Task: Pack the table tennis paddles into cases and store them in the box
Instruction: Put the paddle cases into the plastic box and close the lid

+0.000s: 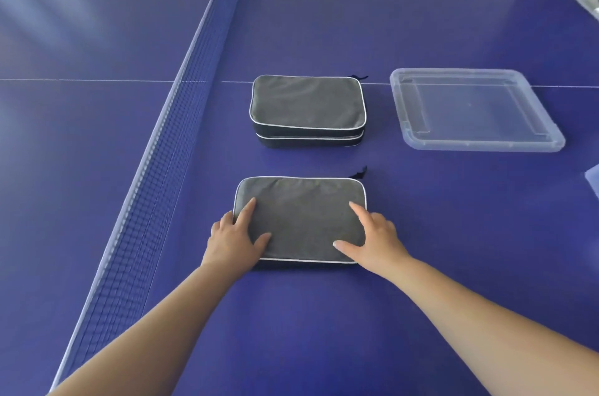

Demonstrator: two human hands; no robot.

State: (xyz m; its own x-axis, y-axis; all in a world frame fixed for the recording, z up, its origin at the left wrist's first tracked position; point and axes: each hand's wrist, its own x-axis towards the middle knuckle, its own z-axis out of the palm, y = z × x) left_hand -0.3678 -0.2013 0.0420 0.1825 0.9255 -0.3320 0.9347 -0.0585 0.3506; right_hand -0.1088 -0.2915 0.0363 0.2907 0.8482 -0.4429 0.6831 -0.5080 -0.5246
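Grey fabric on the near rectangular zipped paddle case (299, 222), piped in white, is touched from both sides: the left hand (235, 238) is laid on its left edge with forefinger and thumb spread flat over the cloth, the other fingers hidden past the edge, and the right hand (372, 238) is laid likewise on the right portion, forefinger and thumb extended and pressing lightly. Neither hand is seen to be curled round the case. The case lies flat on the blue table-tennis table (324, 330), apparently closed, its dark zip pull (358, 173) showing at the far right corner. No paddle is visible; whether one is inside cannot be told. Beyond it, apart, a stack of two matching grey cases (308, 110) is set, and to the right of that a clear plastic lid (473, 110) lies flat. A pale translucent corner (593, 180) at the right edge may be the box, but this cannot be confirmed. The black net (155, 149) runs along the left. The packing stage is judged complete or nearly so; storing is judged next, requiring a firm two-sided grasp, a lift, and carriage rightward.
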